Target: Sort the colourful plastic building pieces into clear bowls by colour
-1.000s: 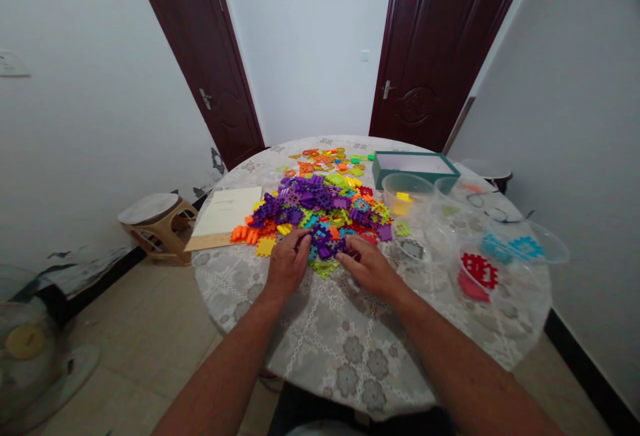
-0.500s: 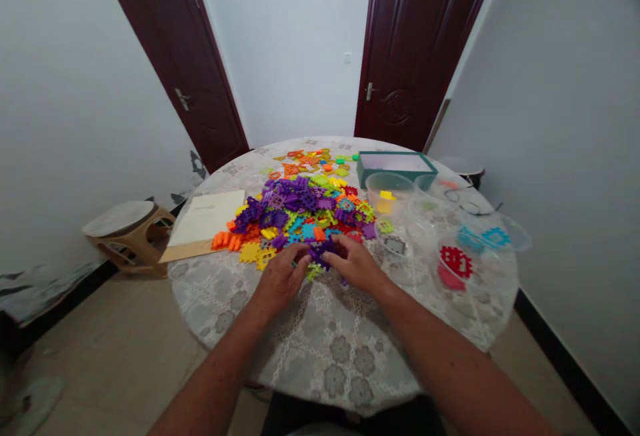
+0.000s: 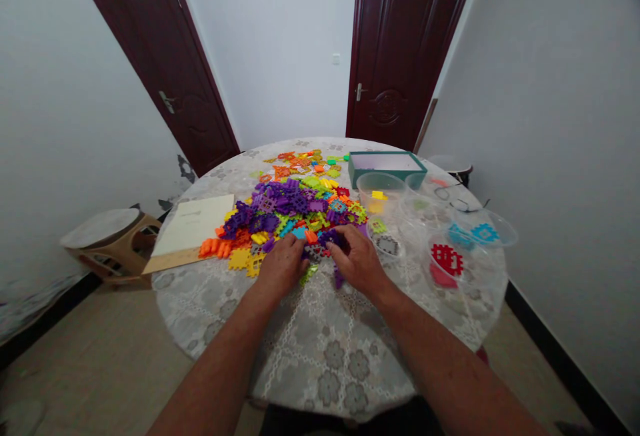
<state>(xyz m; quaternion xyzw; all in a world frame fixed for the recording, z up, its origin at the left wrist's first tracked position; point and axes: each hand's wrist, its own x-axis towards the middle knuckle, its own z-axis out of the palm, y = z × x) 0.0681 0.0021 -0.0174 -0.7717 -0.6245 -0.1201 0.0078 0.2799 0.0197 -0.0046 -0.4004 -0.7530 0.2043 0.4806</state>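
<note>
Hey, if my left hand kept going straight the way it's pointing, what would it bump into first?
Most likely the small orange plastic piece just beyond your left hand, though depth is unclear here; the light-blue plastic piece beside it could come first.

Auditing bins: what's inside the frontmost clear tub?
The frontmost clear tub holds a red toothed piece, with more red showing below it. That top piece covers what lies directly underneath; count unclear.

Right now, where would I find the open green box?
In the head view, the open green box is toward the back right of the table, just behind the clear tub holding yellow pieces and right of the multicoloured heap.
</note>
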